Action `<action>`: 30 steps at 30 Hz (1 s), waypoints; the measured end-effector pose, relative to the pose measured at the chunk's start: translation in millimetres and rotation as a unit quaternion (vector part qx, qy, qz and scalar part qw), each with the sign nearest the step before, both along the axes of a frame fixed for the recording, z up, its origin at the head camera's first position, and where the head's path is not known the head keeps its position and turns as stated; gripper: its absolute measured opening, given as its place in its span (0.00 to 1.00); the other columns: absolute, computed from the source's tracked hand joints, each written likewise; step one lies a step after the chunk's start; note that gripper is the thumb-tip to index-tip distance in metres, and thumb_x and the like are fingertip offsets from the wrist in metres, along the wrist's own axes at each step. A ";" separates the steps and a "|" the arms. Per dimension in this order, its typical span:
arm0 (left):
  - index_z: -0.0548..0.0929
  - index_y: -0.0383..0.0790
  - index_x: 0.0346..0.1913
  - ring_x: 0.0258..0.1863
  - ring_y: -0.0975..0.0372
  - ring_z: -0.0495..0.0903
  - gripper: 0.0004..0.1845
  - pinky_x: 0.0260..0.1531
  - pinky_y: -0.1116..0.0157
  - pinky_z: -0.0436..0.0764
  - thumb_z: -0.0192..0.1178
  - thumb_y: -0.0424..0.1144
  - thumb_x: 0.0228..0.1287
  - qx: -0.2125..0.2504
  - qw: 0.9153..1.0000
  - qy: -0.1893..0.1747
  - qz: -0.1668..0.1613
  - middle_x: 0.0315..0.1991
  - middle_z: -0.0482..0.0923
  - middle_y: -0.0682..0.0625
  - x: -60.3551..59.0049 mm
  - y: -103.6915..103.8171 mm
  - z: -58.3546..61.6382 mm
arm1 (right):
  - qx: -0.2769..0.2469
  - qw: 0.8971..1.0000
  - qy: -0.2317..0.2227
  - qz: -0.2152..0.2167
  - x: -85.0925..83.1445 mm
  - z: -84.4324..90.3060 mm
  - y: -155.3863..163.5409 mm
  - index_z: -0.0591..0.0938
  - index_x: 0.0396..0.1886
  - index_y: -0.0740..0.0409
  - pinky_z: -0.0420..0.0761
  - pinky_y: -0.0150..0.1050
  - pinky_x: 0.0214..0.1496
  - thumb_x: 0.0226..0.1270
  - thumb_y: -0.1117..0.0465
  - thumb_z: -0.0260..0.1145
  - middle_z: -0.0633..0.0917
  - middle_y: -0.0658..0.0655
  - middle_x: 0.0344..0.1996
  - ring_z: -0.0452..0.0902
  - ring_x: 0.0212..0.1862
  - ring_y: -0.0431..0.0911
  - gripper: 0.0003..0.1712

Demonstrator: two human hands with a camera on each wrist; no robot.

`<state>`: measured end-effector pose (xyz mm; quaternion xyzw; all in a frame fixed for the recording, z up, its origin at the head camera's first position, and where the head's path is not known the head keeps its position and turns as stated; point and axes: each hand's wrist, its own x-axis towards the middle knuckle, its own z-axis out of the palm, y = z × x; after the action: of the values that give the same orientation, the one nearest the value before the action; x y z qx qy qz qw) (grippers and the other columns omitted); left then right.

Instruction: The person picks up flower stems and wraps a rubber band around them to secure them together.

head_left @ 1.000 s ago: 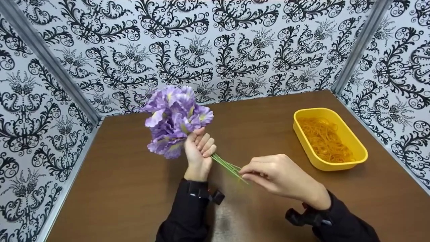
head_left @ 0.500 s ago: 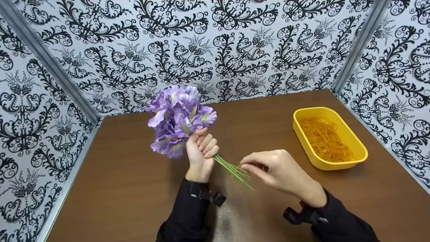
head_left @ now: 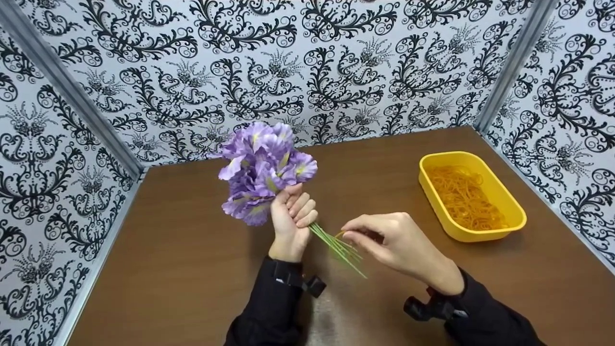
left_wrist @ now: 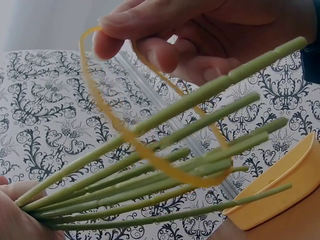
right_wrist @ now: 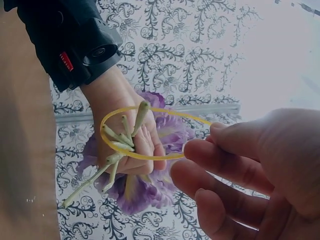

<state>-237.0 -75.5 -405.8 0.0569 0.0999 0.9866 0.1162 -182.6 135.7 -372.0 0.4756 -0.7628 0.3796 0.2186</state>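
Head view, low centre of frame: the right hand [head_left: 401, 247] pinches a rubber band [left_wrist: 135, 145] between thumb and fingertips, loop spread wide, and the green stems [head_left: 338, 247] are poking through it. Just left, the left hand [head_left: 290, 218] is curled tight round the stems under the purple flowers [head_left: 264, 168], held off the brown table [head_left: 192, 269]. One stem may sit outside the loop; the wrist views are too cluttered to be sure. Best play here, I'd say: keep the loop stretched, gather every tip inside, slide toward the fist before twisting. Far right, the yellow tray [head_left: 516, 211] holds spare bands.
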 end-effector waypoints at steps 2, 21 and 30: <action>0.56 0.49 0.12 0.10 0.71 0.42 0.25 0.06 0.78 0.47 0.38 0.34 0.71 -0.004 1.000 -0.004 -0.003 0.06 0.55 0.59 0.9 1.6 0.7 | -0.003 1.000 0.002 -0.005 -0.6 -0.1 -0.7 0.88 0.44 0.48 0.76 0.23 0.27 0.64 0.67 0.73 0.88 0.42 0.35 0.77 0.28 0.31 0.11; 0.57 0.50 0.12 0.09 0.71 0.44 0.23 0.06 0.79 0.49 0.44 0.33 0.67 -0.006 0.999 0.008 -0.031 0.05 0.57 0.59 7.3 10.6 2.0 | -0.008 1.000 -0.004 0.013 -0.4 -4.5 -6.0 0.87 0.42 0.50 0.74 0.22 0.26 0.64 0.66 0.73 0.85 0.42 0.29 0.74 0.25 0.30 0.09; 0.56 0.50 0.12 0.09 0.71 0.44 0.24 0.06 0.79 0.49 0.38 0.34 0.70 -0.020 0.999 0.004 -0.038 0.05 0.56 0.59 8.0 13.8 0.7 | -0.072 0.996 -0.029 0.033 1.4 -2.8 -7.0 0.87 0.45 0.52 0.79 0.25 0.26 0.62 0.73 0.72 0.86 0.45 0.30 0.80 0.26 0.34 0.16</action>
<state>-229.0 -61.7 -405.1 0.0619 0.1179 0.9790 0.1545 -181.3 128.7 -374.8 0.4723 -0.7233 0.4546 0.2170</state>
